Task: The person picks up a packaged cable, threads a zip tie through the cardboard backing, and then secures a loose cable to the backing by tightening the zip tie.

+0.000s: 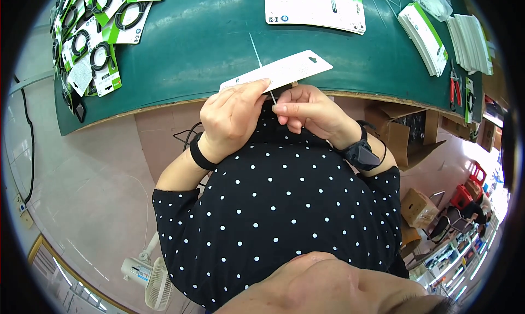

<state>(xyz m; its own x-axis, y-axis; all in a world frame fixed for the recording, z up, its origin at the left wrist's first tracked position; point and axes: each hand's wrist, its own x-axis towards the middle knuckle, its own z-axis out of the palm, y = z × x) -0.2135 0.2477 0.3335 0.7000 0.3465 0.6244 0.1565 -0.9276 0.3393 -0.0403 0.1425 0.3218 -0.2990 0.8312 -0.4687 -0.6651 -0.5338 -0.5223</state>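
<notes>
Near the front edge of the green table (186,51), a white packaging card (292,68) with a hang hole is held tilted. My left hand (232,117) is closed on the card's left part, thumb and fingers pinching it. A thin white cable tie (255,47) passes by the card, one end sticking out beyond it and the other coming down on my side. My right hand (309,112) pinches that lower end between thumb and fingertips, just below the card. The underside of the card is hidden.
Carded coiled black cables (131,16) pile up at the table's left. Printed cards (314,8) lie at the back, with loose ties (377,2) beside them. To the right are a card stack (424,38), white cards (470,43) and red-handled cutters (455,89). A carton (402,131) stands below.
</notes>
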